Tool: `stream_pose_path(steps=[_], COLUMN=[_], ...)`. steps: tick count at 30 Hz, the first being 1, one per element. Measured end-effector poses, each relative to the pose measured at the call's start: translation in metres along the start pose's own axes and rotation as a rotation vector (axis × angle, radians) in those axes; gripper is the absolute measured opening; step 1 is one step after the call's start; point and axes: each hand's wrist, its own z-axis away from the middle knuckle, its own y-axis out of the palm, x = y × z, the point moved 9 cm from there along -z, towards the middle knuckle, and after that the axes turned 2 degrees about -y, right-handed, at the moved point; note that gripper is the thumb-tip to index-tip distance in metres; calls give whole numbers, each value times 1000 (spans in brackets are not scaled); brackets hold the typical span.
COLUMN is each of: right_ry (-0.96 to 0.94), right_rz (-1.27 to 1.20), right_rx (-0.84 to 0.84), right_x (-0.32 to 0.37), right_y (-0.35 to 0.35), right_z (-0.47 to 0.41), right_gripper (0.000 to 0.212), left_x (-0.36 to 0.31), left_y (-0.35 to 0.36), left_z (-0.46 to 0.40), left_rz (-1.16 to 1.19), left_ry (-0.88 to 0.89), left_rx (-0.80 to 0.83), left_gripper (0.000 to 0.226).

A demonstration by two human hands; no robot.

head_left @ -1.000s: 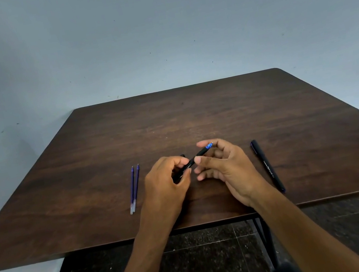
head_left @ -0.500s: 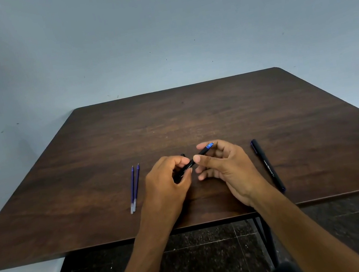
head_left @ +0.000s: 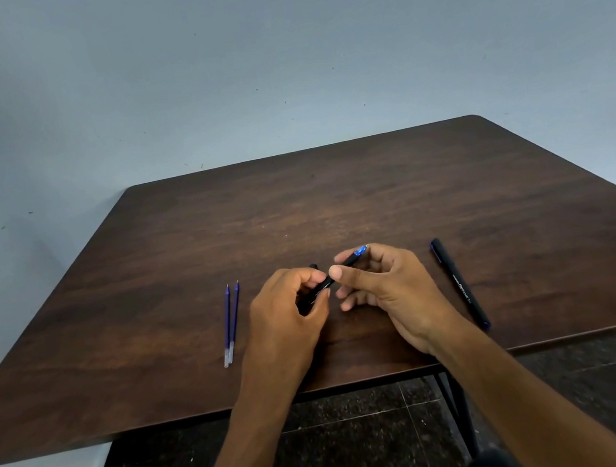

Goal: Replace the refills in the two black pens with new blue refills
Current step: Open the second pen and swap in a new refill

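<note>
Both hands hold one black pen (head_left: 345, 262) with a blue end just above the table's near middle. My left hand (head_left: 292, 314) grips its lower black barrel, and my right hand (head_left: 386, 289) pinches the upper part near the blue end. A small black piece (head_left: 313, 266) pokes out behind my left fingers; I cannot tell what it is. A second black pen (head_left: 460, 282) lies flat on the table to the right of my right hand. Two blue refills (head_left: 231, 323) lie side by side to the left of my left hand.
The dark wooden table (head_left: 334, 204) stands against a pale wall, its near edge just below my wrists. Black table legs and a dark tiled floor show underneath, with my knees at the bottom edge.
Hardly anything differs: both hands keep their grip on the pen in the same spot, with only slight finger shifts. The second pen and the refills have not moved.
</note>
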Motion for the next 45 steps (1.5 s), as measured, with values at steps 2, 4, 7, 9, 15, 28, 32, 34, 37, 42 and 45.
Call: stream_pose_path(steps=[2, 4, 7, 9, 15, 28, 32, 34, 37, 42, 45], right_ry=[0, -8, -12, -8, -9, -19, -31, -23, -7, -19, -29], right_rz=[-35, -43, -37, -20, 24, 18, -37, -21, 10, 5, -81], right_rx=[12, 18, 17, 6, -19, -47, -26, -26, -52, -59, -51], right_x=[0, -1, -3, -4, -5, -5, -4, -5, -7, -6, -3], right_y=[0, -2, -2, -2, -1, -3, -3, -4, -5, -3, -5], right_z=[-1, -2, -3, -4, -4, -2, 0, 1, 1, 2, 1], right_gripper=[27, 18, 9, 4, 25, 21, 17, 12, 19, 25, 15], left_x=[0, 1, 1, 0, 4, 4, 3, 3, 2, 2, 2], left_y=[0, 0, -1, -1, -1, -1, -2, -2, -2, -3, -3], left_z=[0, 0, 0, -1, 0, 3, 4, 4, 5, 6, 5], left_rz=[1, 1, 1, -5, -6, -16, -11, -14, -11, -10, -7], left_ry=[-1, -7, -12, -8, -13, -12, -15, -16, -12, -10, -15], left_rx=[1, 3, 1, 5, -1, 13, 12, 17, 21, 21, 19], left_gripper=[21, 21, 21, 21, 21, 22, 22, 21, 21, 21, 21])
